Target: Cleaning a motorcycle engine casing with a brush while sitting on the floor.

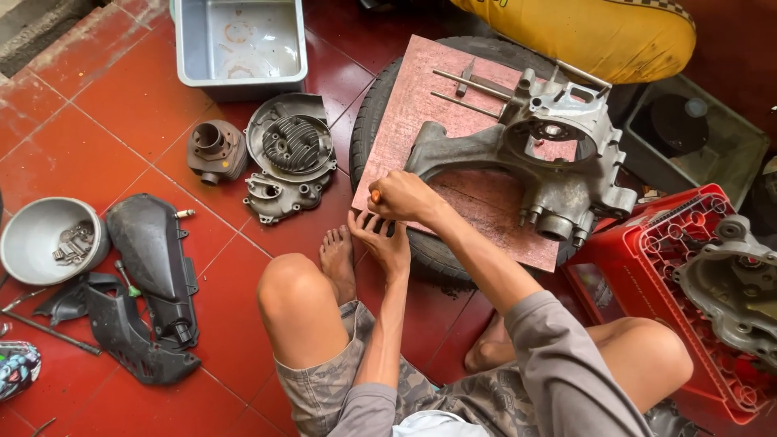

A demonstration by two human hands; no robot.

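Observation:
My right hand (405, 197) is closed around a small tool with an orange handle (375, 196) at the near left corner of a reddish board (421, 97). Just below it, my left hand (382, 239) is open with fingers spread against the board's edge, holding nothing. The board lies on a black tyre (368, 121). A grey metal engine crankcase (558, 154) with two long studs rests on the board, beyond my right hand. The tool's tip is hidden by my fist.
On the red tiles to the left lie a cylinder (214, 150), a finned engine cover (291, 146), black plastic covers (150, 251) and a grey bowl (32, 235) of bolts. A grey tub (241, 77) sits beyond. A red crate (647, 243) at right carries another casing (728, 275).

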